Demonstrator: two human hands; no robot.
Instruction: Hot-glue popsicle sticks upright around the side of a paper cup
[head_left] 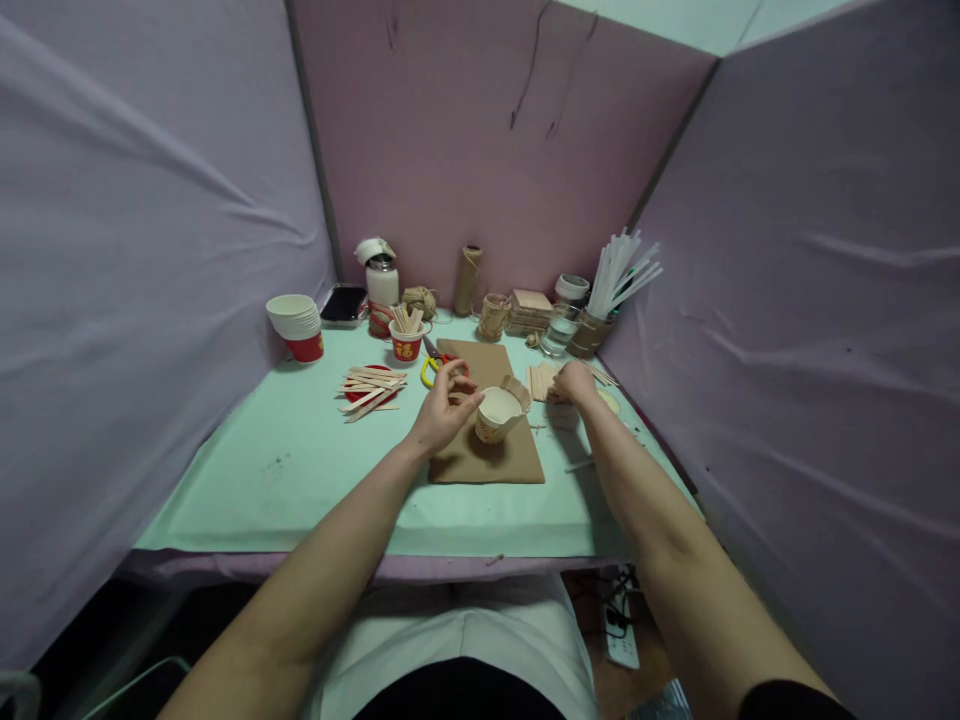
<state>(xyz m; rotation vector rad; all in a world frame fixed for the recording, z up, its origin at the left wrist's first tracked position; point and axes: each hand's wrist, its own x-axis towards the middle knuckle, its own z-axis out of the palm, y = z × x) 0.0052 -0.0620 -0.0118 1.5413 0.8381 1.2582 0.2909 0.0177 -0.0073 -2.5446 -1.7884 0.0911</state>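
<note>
A paper cup point(491, 429) with wooden strips point(517, 391) along part of its far right rim is on the brown cardboard point(487, 468). My left hand point(442, 410) is at the cup's left side, fingers curved and apart, thumb at or very near the rim. My right hand point(574, 383) reaches down beside a row of flat wooden pieces point(541, 382), right of the cardboard. Its fingers are bent together, and what they hold, if anything, is hidden. Scissors point(429, 372) with yellow and red handles lie behind my left hand.
Craft sticks point(366, 396) lie piled on a red dish at left, near stacked paper cups point(295, 318) and a red cup of sticks point(406, 345). Along the back stand a twine ball point(420, 301), wooden squares point(529, 312), a glass point(559, 332) and white straws point(616, 275). Fabric walls enclose the table.
</note>
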